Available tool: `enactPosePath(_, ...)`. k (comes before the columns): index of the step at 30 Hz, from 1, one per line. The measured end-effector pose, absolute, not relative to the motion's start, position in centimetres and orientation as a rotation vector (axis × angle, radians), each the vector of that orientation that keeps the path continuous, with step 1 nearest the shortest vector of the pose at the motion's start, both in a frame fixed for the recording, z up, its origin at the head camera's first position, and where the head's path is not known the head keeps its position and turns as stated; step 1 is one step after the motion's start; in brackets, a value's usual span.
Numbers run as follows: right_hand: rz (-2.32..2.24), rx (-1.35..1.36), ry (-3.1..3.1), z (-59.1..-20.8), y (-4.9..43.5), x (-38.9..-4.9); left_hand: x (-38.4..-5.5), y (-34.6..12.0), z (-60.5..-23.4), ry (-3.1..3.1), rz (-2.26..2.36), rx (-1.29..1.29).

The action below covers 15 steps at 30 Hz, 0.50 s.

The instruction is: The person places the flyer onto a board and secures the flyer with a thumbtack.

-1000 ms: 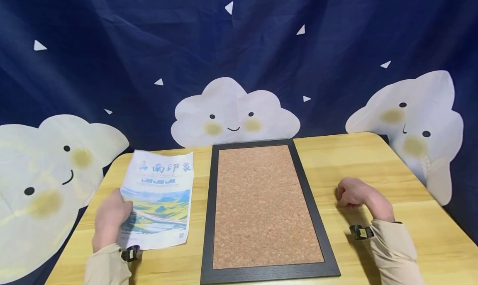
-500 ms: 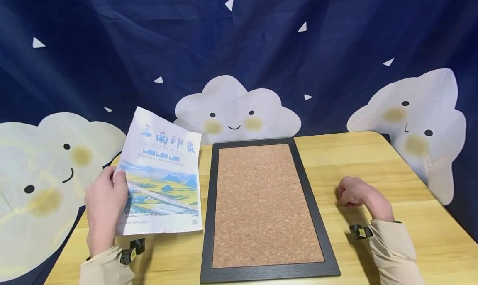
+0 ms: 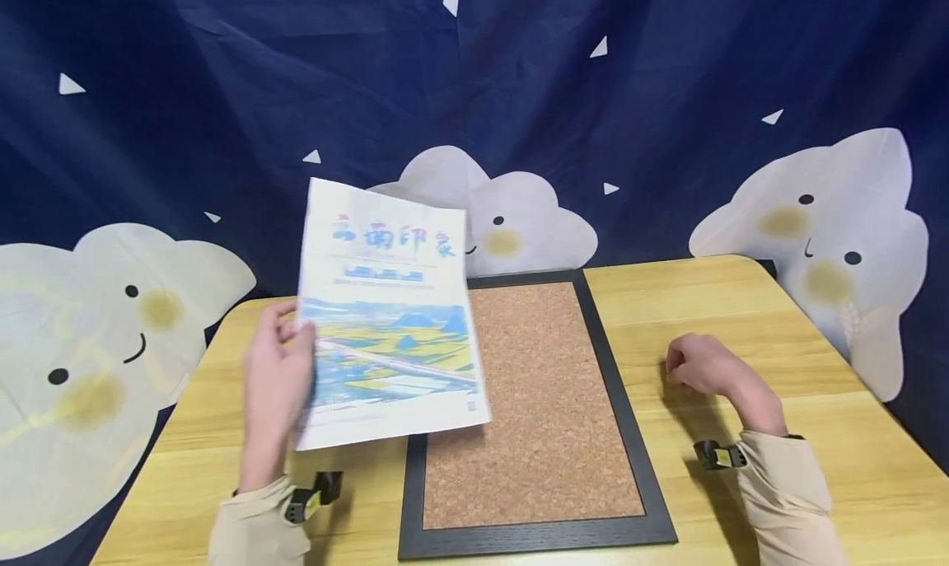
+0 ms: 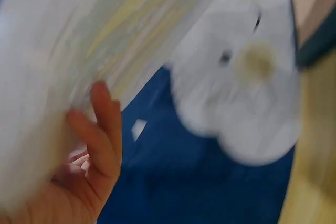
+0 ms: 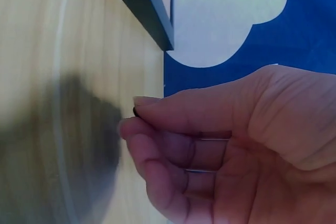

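Backdrop (image 3: pixel 667 80): dark blue cloth, lightly creased — I see it across the far side.
Left cloud (image 3: pixel 96 360): white, smiling, yellow-cheeked, cut off by my head view's edge.
Middle cloud (image 3: pixel 526 220): partly hidden from me.
Right cloud (image 3: pixel 830 236): tilted, smiling.
Triangles (image 3: pixel 451 3): small, white, scattered.
Desk (image 3: pixel 712 298): yellowish wood grain — rounded far corners.

The left hand (image 3: pixel 278 378) grips the printed sheet (image 3: pixel 393 302) at its left edge. The sheet partly obscures the framed corkboard (image 3: pixel 549 385) on the surface (image 3: pixel 741 302). The right hand (image 3: pixel 706 363) is right of the corkboard.
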State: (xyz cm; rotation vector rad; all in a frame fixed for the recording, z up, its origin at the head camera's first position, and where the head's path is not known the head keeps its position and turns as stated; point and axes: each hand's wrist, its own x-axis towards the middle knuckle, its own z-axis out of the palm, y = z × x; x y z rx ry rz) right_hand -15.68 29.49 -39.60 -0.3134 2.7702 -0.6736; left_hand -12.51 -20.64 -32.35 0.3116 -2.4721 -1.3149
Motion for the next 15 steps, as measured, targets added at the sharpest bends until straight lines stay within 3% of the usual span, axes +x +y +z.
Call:
enactPosePath(7, -0.676, -0.326, 2.83, -39.4, 29.5, -15.7, -13.0, -13.5, -36.3, -2.61, -1.499, -0.055)
enactPosePath(15, -0.722, -0.317, 2.846, -39.0, 29.6, -15.6, -12.7, -10.3, -38.3, -2.791, -1.404, -0.165)
